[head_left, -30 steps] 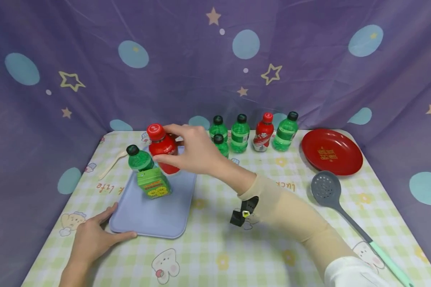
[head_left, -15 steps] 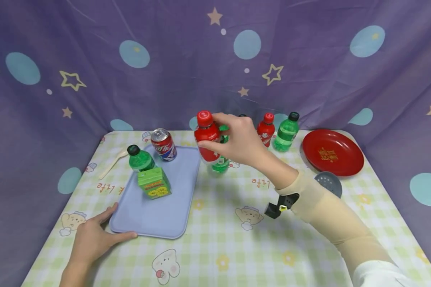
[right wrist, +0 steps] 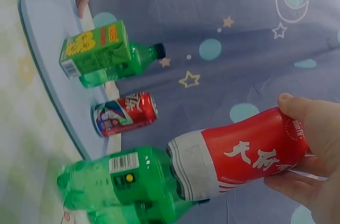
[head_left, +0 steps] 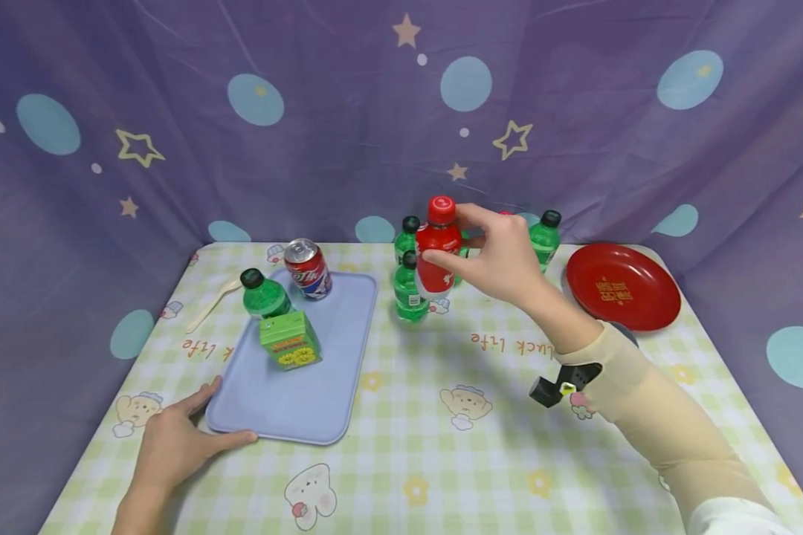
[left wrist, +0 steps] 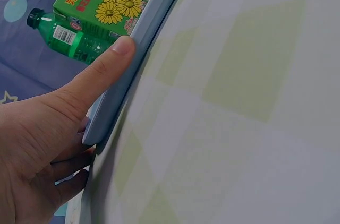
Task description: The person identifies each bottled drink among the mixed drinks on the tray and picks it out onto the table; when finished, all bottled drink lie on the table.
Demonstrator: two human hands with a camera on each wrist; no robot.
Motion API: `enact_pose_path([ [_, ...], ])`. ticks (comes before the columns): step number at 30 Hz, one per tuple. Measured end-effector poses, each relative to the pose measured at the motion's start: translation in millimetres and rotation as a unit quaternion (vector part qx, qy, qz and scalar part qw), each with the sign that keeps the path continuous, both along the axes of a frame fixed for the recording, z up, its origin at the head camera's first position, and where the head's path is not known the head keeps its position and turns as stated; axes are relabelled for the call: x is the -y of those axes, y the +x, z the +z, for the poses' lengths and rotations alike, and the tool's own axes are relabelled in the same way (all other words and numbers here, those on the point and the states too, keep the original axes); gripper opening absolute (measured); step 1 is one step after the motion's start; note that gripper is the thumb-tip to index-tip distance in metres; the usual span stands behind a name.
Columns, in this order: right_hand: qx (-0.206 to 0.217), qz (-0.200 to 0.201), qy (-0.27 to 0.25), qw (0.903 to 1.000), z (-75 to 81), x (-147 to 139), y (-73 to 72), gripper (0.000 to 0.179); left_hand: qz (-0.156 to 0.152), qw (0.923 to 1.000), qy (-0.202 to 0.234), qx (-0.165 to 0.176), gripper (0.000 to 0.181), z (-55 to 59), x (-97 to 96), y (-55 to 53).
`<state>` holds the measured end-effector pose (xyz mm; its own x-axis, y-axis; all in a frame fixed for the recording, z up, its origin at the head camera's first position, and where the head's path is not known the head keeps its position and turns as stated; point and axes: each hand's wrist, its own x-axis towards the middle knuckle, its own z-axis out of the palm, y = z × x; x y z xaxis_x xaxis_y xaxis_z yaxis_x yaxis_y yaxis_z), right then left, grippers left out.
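My right hand (head_left: 498, 253) holds a red plastic drink bottle (head_left: 439, 253) above the table. In the right wrist view, its thumb and fingers grip the bottle (right wrist: 239, 152) near the cap end. My left hand (head_left: 177, 446) grips the near left corner of a pale blue tray (head_left: 294, 409), thumb on the front rim (left wrist: 114, 57), other fingers at the side. On the tray stand a green juice carton (head_left: 291, 340), a green bottle (head_left: 265, 296) and a red cola can (head_left: 308, 269). Just behind the held bottle stands a green bottle (head_left: 410, 290), partly covered.
More green bottles (head_left: 407, 238) stand at the back, one (head_left: 544, 238) right of my hand. A red cap shows behind my fingers. At the right are a red plate (head_left: 622, 286) and a skimmer (head_left: 622, 331), mostly behind my forearm. A pale spoon (head_left: 212, 306) lies left of the tray.
My right hand has carried the red bottle rightward from above the tray to in front of the back bottles. The cola can on the tray has come into sight. My left hand has stayed put.
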<state>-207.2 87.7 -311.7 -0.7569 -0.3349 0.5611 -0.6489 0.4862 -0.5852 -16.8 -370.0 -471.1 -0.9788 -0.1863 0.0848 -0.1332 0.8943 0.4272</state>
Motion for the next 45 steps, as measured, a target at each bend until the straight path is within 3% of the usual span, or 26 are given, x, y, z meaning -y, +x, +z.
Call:
enact_pose_path([
  [8,-0.013,-0.047,0.025,0.9985,-11.1,-18,-3.6,0.044,0.002,1.0000,0.001,0.005,0.121,-1.1,0.7,0.5],
  [18,0.057,-0.067,0.024,0.9958,-32.7,-32,-9.4,0.052,0.003,1.0000,0.003,0.001,0.121,0.3,0.2,2.4],
  [25,0.101,-0.055,-0.004,0.9933,-50.2,-34,-16.6,0.052,0.005,1.0000,0.005,0.005,0.121,0.7,-0.6,2.9],
  [35,0.080,-0.062,0.007,0.9948,-75.8,-30,-27.9,0.047,0.000,1.0000,0.008,-0.001,0.121,0.7,-0.5,-0.6],
  [45,0.126,-0.047,0.006,0.9910,-89.6,-26,-31.4,0.049,0.004,1.0000,0.007,0.002,0.121,1.0,0.8,1.1],
])
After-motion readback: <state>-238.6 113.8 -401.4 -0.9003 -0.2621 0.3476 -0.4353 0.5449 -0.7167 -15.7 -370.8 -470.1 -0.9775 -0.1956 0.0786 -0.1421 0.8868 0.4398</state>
